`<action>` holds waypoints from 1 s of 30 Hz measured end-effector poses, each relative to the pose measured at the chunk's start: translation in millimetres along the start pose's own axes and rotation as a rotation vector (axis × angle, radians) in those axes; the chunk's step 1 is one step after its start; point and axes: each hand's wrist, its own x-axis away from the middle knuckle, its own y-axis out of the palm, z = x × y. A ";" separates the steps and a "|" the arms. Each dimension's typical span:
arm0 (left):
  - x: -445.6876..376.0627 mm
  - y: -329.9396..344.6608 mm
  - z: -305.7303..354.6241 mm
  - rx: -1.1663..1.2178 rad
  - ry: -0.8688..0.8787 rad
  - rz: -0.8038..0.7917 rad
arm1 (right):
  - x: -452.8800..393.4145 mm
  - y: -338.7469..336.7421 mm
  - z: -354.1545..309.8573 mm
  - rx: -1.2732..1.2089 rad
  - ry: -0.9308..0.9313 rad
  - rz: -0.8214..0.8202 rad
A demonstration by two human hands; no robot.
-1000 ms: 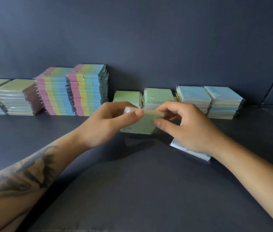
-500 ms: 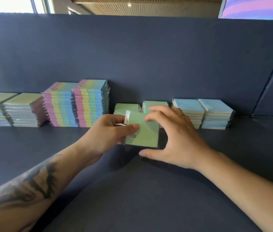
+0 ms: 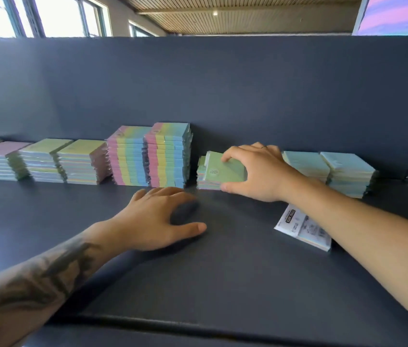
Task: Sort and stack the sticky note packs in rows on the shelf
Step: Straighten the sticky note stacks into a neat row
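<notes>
A: Sticky note packs stand in a row of stacks along the back wall of the shelf (image 3: 223, 284). The green pack (image 3: 225, 169) is in the right hand (image 3: 255, 171), fingers curled over its top edge and thumb under its front corner, on top of the short green stack (image 3: 204, 182).

B: Is it lying flat?

A: Not quite. Its back edge looks raised and its left edge overhangs the stack a little. It is nearly square, so no real long axis; the white header strip runs along its left side, front to back.

B: And the left hand (image 3: 158, 216)?

A: Loose on the shelf, fingers spread, holding nothing, just in front of the 2 tall rainbow stacks (image 3: 148, 156).

B: What does the next move turn on?

A: I'd say squaring that pack to the stack beneath: nudge it right and press it flat. The right hand has it already; the left is near enough to steady the stack's left face.

B: Anything left loose?

A: 1 white-backed pack (image 3: 300, 227) lies face down beside the right forearm, turned askew, well in front of the 2 blue stacks (image 3: 328, 169). The right hand is nearer to it.
</notes>
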 end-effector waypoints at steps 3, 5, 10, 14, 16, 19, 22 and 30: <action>-0.4 8.6 -4.6 -0.012 -0.031 -0.023 | -24.4 8.2 -3.4 0.041 0.023 -0.034; -0.9 11.5 -7.2 -0.008 -0.030 -0.014 | -35.5 11.7 -4.8 0.067 0.034 -0.060; -2.8 15.4 -10.6 -0.012 -0.017 0.015 | -49.7 15.4 -3.5 0.029 0.092 -0.116; -4.2 16.6 -13.4 -0.006 -0.016 0.009 | -52.3 13.3 -1.8 0.022 0.118 -0.136; -5.2 17.0 -14.2 -0.010 -0.008 0.009 | -52.3 13.1 -0.1 0.043 0.129 -0.138; -6.9 17.3 -15.5 -0.009 -0.004 0.011 | -51.1 12.3 0.0 0.058 0.147 -0.152; -8.2 20.0 -16.8 -0.009 0.001 0.033 | -44.3 11.0 -2.5 0.097 0.151 -0.181; -14.8 9.9 1.4 -0.050 0.067 0.029 | 14.6 -17.1 5.3 -0.047 0.088 -0.021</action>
